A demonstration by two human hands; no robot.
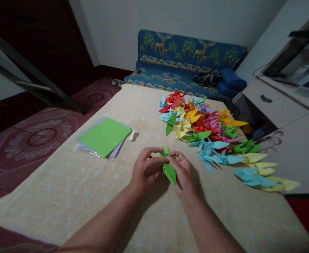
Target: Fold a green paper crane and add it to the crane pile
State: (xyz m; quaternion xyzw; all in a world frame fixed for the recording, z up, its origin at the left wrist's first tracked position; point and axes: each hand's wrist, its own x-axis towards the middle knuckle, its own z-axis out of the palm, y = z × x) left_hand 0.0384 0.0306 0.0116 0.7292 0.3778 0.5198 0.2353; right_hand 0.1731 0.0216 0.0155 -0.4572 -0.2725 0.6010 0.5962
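A green origami crane [169, 173], folded narrow with pointed ends, is held between both hands above the table. My left hand [147, 167] pinches its upper part from the left, thumb and fingertips closed on the paper. From the right, my right hand [182, 171] grips the same piece, its thumb lying near the middle fold. My fingers hide part of the folds. To the right lies a large group of finished paper cranes [205, 123] in red, yellow, blue, pink, green and orange. A light blue crane [209, 154] is among those nearest my right hand.
Green square paper [105, 136] lies on purple sheets and clear plastic wrapping at the left, beside a small white scrap [132, 135]. A pale patterned cloth covers the table [91, 196]. Behind stands a blue sofa [165, 72]; a white cabinet [283, 102] is at right, a metal ladder-like frame [51, 88] at left.
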